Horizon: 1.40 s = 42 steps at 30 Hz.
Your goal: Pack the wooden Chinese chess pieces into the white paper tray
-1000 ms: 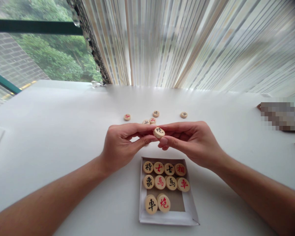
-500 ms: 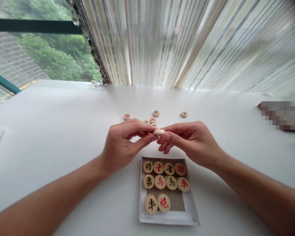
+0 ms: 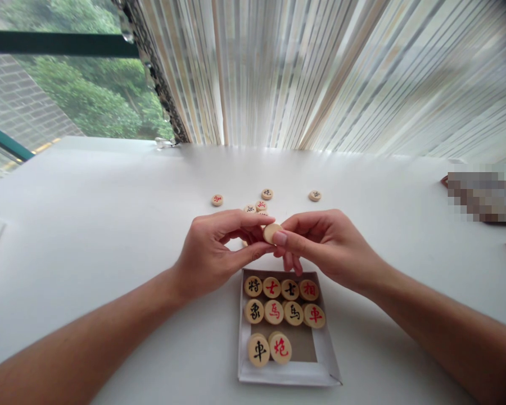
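Between my two hands is a round wooden Chinese chess piece (image 3: 271,232), tilted so that a plain side faces me. My left hand (image 3: 219,242) grips its left edge with fingertips and thumb. On its other side my right hand (image 3: 320,242) pinches it, the thumb lying across the face. Just below the hands, a shallow white cardboard box (image 3: 287,373) holds several chess pieces with red or black characters. Two rows of them fill its far part, and a black-marked piece (image 3: 258,350) and a red-marked piece (image 3: 280,347) stand nearer me.
Loose pieces lie beyond my hands: a red-marked one (image 3: 217,200) at left, a black-marked one (image 3: 267,194) in the middle, another (image 3: 315,196) at right, and a small cluster (image 3: 250,208) partly hidden by my fingers. String curtains (image 3: 261,79) hang behind the white table (image 3: 109,225).
The held piece has turned from nearly edge-on to showing its plain face. My right thumb has shifted across it, and both hands have stayed almost in place.
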Each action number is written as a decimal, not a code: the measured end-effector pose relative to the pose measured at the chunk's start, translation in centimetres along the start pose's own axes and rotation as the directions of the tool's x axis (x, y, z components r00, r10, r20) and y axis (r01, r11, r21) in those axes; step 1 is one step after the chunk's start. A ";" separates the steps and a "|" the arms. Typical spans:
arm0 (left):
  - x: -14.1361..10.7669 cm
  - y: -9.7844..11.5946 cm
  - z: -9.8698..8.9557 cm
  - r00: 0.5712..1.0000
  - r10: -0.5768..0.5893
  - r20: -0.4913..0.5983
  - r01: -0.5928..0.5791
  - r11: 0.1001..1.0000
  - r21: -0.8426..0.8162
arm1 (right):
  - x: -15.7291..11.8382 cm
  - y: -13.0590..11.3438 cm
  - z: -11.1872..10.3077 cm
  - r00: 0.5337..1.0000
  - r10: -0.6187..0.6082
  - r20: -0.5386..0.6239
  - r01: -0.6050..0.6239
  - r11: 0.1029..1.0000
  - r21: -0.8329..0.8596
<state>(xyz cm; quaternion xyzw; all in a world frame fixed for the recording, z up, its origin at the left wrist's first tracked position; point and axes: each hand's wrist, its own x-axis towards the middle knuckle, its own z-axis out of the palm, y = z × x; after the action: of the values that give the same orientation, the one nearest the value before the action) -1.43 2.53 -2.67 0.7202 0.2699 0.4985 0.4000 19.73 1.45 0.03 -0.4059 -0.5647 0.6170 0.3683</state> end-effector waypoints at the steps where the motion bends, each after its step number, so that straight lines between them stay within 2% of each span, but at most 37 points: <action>1: 0.0 0.0 0.0 1.000 0.011 0.002 -0.011 1.000 0.001 | -0.1 0.0 0.1 1.000 0.012 -0.008 -0.012 1.000 -0.013; 6: 0.1 0.3 0.2 0.998 0.058 0.022 -0.060 0.995 0.085 | -0.3 -0.1 0.3 0.998 0.045 -0.034 -0.046 0.998 -0.048; 11: 0.1 0.6 0.1 0.992 0.112 0.050 -0.118 0.983 0.141 | -0.3 -0.1 0.3 0.999 0.028 -0.040 -0.033 0.989 -0.142; 19: 0.1 0.3 0.0 0.998 0.021 0.063 -0.023 0.999 0.035 | -0.3 -0.4 0.2 0.999 -0.024 0.038 0.026 0.998 -0.052; 27: 0.0 0.1 0.0 0.996 -0.091 0.019 0.092 0.991 -0.100 | -0.3 -0.2 0.0 0.997 -0.004 0.080 -0.002 0.997 0.076; 31: 0.0 0.1 0.0 0.994 -0.108 0.013 0.109 0.989 -0.104 | -0.3 -0.4 0.1 0.998 0.008 0.070 -0.012 0.998 0.065; 37: 0.0 0.3 0.1 0.999 -0.049 0.000 0.049 0.998 -0.043 | -0.3 -0.4 0.4 0.998 0.027 0.061 -0.028 0.999 0.018; 42: -0.1 0.4 0.2 0.999 0.046 0.005 -0.046 0.995 0.093 | -0.4 0.0 0.6 0.999 0.017 0.027 -0.016 0.999 -0.043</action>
<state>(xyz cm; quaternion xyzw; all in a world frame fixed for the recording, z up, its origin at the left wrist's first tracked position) -1.32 2.19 -2.44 0.7447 0.2756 0.4933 0.3550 19.30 0.87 0.05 -0.4098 -0.5795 0.6133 0.3466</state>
